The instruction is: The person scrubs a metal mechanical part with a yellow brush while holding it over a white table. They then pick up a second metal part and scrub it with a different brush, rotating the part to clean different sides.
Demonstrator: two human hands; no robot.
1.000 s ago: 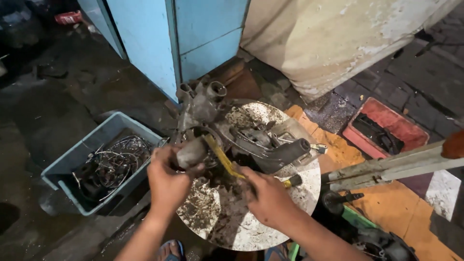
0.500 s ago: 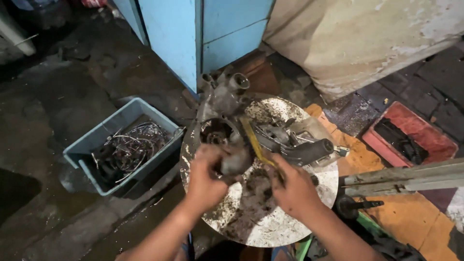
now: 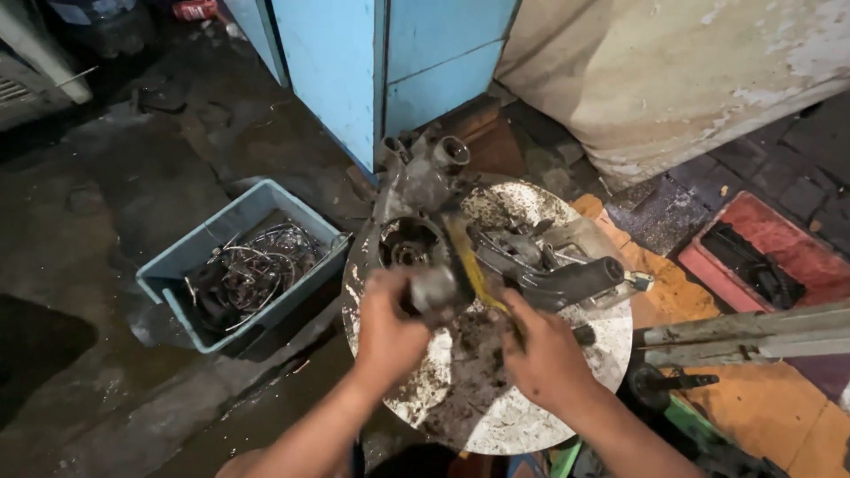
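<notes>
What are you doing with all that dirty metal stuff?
A person bends over a round, grimy work table. The left hand grips a small grey cylindrical metal part, and the right hand holds a yellow-handled brush against it. Bigger greasy engine parts lie on the table behind. A blue bin of wires and scrap sits on the wet floor to the left.

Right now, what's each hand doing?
Left hand: closed around a grimy grey metal part.
Right hand: closed on a yellow-handled brush.
</notes>
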